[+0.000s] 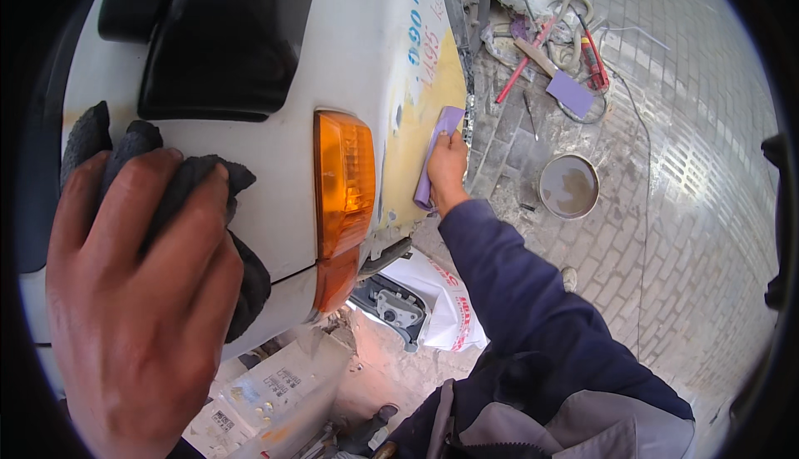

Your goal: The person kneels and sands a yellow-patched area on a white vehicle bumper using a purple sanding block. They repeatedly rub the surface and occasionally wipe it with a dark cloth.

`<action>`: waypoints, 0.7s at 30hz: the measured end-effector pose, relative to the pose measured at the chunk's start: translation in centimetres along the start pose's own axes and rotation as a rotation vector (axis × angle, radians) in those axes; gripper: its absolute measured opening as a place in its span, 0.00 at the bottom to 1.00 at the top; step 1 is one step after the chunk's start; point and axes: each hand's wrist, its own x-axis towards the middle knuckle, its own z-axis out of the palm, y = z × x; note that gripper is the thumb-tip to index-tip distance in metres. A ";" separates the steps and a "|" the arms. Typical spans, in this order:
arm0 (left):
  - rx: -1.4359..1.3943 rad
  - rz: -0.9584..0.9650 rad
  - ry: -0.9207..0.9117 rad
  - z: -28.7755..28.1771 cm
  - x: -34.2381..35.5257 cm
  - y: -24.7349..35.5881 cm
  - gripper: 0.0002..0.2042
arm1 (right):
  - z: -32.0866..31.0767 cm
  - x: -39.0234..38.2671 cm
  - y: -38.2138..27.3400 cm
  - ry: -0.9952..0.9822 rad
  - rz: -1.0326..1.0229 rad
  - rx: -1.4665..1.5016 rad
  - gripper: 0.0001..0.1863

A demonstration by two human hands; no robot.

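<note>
My left hand (141, 292) presses against the white vehicle body (354, 43), with its fingers spread over a dark grey cloth (250, 284) bunched beneath them. On the corner of the body is a yellowish sanded patch (404, 168). Against that patch, my right hand (449, 168) grips a long strip of purple sandpaper (448, 120); whether a block sits inside it is hidden. An orange corner lamp (344, 184) lies between my hands. Above my left hand juts a black plastic housing (225, 39).
On the paving to the right stands a round tub (569, 186) with cloudy liquid. Farther off lie a purple sheet (571, 95), a red-handled tool (593, 62), a pinkish-red rod (512, 81) and tangled hose. Below are a white sack (454, 309) and a cardboard box (287, 384).
</note>
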 end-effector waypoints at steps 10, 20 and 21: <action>-0.024 -0.001 -0.015 -0.4 0.1 0.2 0.09 | 0.3 -2.4 0.4 0.087 -0.237 0.000 0.22; -0.042 0.005 -0.028 -0.5 0.1 0.2 0.07 | -1.3 -6.3 -3.7 0.099 -0.379 -0.034 0.22; -0.053 -0.001 -0.033 -0.5 0.2 0.2 0.07 | -0.9 -3.7 -2.5 0.058 -0.272 0.002 0.22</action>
